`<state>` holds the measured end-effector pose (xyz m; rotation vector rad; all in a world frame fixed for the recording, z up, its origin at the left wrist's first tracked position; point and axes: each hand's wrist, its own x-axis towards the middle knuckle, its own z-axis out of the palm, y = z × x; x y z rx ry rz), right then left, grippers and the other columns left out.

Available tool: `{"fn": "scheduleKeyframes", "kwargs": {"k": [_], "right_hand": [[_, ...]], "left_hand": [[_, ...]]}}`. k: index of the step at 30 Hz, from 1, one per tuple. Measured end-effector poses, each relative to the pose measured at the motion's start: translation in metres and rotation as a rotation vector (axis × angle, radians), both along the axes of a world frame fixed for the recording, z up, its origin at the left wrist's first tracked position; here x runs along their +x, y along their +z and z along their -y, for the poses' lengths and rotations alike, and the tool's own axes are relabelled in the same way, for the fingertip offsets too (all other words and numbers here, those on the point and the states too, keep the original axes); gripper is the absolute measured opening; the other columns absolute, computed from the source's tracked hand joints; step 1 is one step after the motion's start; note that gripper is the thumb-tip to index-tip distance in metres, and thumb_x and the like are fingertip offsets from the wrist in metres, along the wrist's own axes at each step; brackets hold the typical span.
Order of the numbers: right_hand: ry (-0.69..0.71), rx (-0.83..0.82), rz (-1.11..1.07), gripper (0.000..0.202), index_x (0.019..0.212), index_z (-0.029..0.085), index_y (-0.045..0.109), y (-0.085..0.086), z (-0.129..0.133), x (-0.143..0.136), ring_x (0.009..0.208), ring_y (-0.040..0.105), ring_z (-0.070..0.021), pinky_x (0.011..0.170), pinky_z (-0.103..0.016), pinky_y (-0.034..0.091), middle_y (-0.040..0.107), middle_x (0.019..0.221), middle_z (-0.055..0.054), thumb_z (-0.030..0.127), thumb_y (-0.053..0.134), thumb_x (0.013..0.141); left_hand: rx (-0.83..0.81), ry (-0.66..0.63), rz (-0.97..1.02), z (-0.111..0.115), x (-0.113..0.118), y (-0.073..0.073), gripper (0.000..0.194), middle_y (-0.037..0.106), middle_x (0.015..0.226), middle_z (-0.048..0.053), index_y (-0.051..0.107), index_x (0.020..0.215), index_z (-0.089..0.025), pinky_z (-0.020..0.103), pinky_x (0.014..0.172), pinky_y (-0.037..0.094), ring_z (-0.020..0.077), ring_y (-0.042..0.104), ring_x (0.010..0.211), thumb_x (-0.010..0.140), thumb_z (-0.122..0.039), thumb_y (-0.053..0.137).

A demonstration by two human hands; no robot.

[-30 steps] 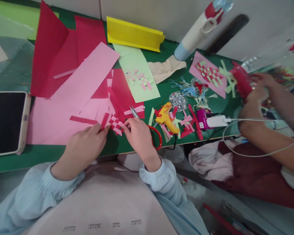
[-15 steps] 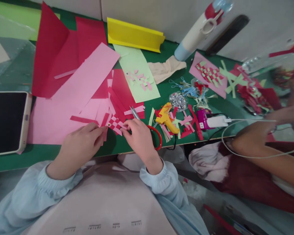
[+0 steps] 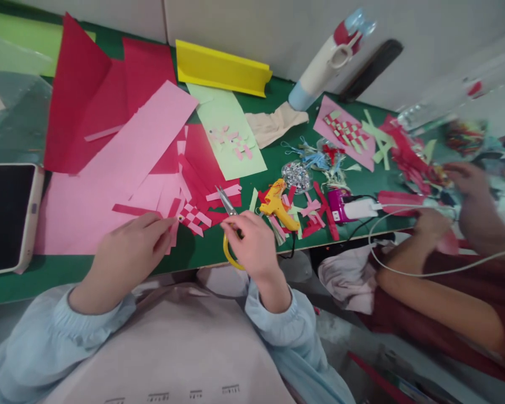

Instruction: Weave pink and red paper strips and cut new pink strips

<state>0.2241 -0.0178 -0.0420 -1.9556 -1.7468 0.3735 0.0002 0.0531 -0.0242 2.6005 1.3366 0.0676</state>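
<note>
A small pink-and-red woven paper fish (image 3: 194, 217) with a dark eye lies at the front of the table. My left hand (image 3: 135, 247) pinches its eye end between thumb and fingers. Loose strip ends stick out on the fish's right side. My right hand (image 3: 255, 241) is closed on a pair of scissors (image 3: 226, 200) around the pivot. Their blades point up and left, and a yellow handle loop hangs below the fingers. Pink sheets (image 3: 79, 216), red paper and cut strips lie behind the fish.
A yellow glue gun (image 3: 280, 206) lies among paper scraps right of my right hand. Behind it are a dish of beads (image 3: 297, 177) and blue tassels. A phone (image 3: 10, 216) is at the left. A co-worker's hands (image 3: 435, 224) work at the right, near a white cable.
My right hand has let go of the fish's strips and taken hold of the scissors, turning them. My left hand still holds the fish. The co-worker's hands have shifted.
</note>
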Motion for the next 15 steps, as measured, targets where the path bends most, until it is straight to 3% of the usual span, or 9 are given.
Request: {"fn": "scheduleKeyframes", "kwargs": {"k": [4, 8, 15], "right_hand": [[-0.235, 0.046, 0.121, 0.015, 0.092, 0.018, 0.072, 0.003, 0.012, 0.048, 0.082, 0.062, -0.0218, 0.077, -0.033, 0.048, 0.068, 0.086, -0.007, 0.024, 0.059, 0.095], [-0.411, -0.153, 0.371, 0.023, 0.107, 0.012, 0.07, -0.002, 0.01, 0.084, 0.104, 0.061, -0.0331, 0.091, -0.044, 0.046, 0.068, 0.105, -0.017, 0.026, 0.07, 0.088], [-0.387, -0.331, 0.347, 0.051, 0.131, 0.011, 0.061, 0.003, -0.001, 0.098, 0.115, 0.063, -0.0333, 0.092, -0.039, 0.047, 0.07, 0.116, -0.017, 0.03, 0.076, 0.086]], "left_hand": [[-0.014, -0.016, 0.005, -0.001, 0.002, 0.001, 0.033, 0.073, 0.092, 0.008, 0.072, 0.104, -0.02, 0.032, 0.054, 0.036, 0.0225, 0.066, 0.072, 0.102, -0.029, 0.041], [0.0, -0.013, 0.02, 0.0, 0.007, 0.001, 0.031, 0.074, 0.088, 0.009, 0.073, 0.105, -0.019, 0.033, 0.053, 0.036, 0.0245, 0.067, 0.071, 0.1, -0.027, 0.044], [-0.049, -0.003, 0.038, 0.003, 0.009, 0.006, 0.036, 0.074, 0.09, 0.011, 0.073, 0.104, -0.018, 0.034, 0.054, 0.038, 0.0262, 0.066, 0.07, 0.1, -0.027, 0.039]]}}
